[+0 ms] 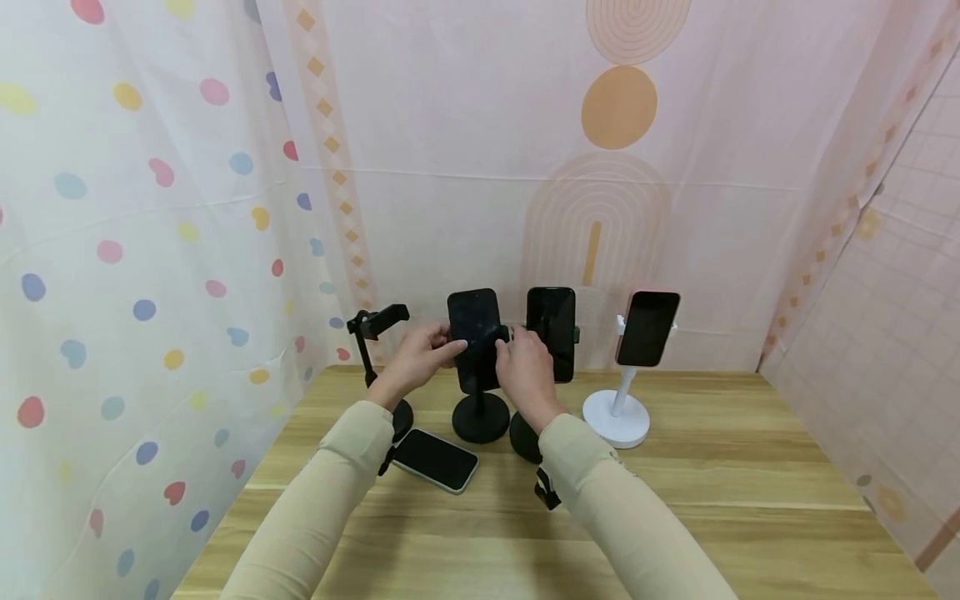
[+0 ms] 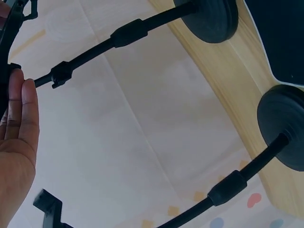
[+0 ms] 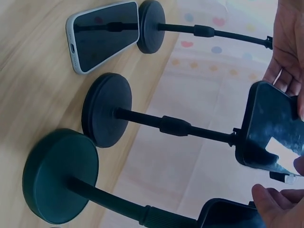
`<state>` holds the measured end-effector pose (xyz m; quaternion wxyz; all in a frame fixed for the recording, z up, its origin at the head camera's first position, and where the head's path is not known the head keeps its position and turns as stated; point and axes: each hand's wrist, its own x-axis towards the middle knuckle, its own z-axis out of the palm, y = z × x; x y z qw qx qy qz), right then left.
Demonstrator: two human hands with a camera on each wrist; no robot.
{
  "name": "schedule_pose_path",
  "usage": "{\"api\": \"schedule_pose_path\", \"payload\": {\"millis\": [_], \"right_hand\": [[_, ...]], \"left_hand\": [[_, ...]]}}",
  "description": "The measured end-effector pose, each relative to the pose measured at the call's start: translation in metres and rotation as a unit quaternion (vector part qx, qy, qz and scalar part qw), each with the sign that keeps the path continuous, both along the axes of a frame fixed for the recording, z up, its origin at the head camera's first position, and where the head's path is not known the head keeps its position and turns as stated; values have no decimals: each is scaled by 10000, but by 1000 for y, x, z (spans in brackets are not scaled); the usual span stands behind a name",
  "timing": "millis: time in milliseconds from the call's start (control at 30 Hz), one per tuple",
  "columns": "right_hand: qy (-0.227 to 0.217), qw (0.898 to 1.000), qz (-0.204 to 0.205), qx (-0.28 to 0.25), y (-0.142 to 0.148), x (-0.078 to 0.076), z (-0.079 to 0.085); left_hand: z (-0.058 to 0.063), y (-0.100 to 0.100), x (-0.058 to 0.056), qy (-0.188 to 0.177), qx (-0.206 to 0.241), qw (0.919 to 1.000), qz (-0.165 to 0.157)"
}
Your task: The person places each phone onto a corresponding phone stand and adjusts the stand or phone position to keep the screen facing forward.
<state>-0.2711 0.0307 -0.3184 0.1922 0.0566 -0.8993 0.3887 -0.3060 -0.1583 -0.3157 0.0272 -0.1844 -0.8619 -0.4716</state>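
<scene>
A dark phone [image 1: 472,315] stands upright in a black phone stand [image 1: 480,419]. My left hand [image 1: 418,360] holds its left edge, thumb on the screen and fingers behind, as the right wrist view also shows. My right hand [image 1: 529,377] is at the other edge, its thumb and fingers around the black clamp [image 3: 284,177] there. Behind the right hand, another phone [image 1: 553,321] sits upright in a dark green stand [image 3: 59,175]. In the left wrist view, the fingers [image 2: 29,111] lie against the back of the holder.
A black stand [image 1: 386,318] with a bare clamp stands at the left. In front of it a light-edged phone [image 1: 437,460] lies face up on the wooden table [image 1: 720,492]. To the right, a white stand [image 1: 617,419] carries a phone [image 1: 648,328]. Patterned curtains [image 1: 450,108] hang behind.
</scene>
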Motion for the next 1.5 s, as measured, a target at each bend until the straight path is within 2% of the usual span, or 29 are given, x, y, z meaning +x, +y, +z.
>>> {"api": "schedule_pose_path", "payload": {"millis": [267,600,800,900,1033,1167,1333,1500], "right_hand": [[-209,9996,212,5,-4,-4,4],[-188,9994,264,-146,-6,-5,4],[-244,9992,284,-147,-9,-5,4],[-285,9992,255,-74,-9,-6,5],[-340,9992,206,-10,-9,-7,6],[-419,9988,238,43,-9,-8,8],[-506,9980,364,139,-8,-8,7],[-408,9974,467,371,-9,-8,6]], "left_hand": [[3,-7,-3,-103,-70,9998,-183],[2,-9,-6,-134,-141,9997,-113],[-2,-8,-7,-219,81,9997,30],[-5,-6,-8,-300,184,9994,-1],[-9,-3,-11,-387,478,9981,-14],[-11,0,-14,-433,740,9963,109],[-11,1,-18,-576,807,9949,209],[-9,1,-24,-598,834,9945,216]]}}
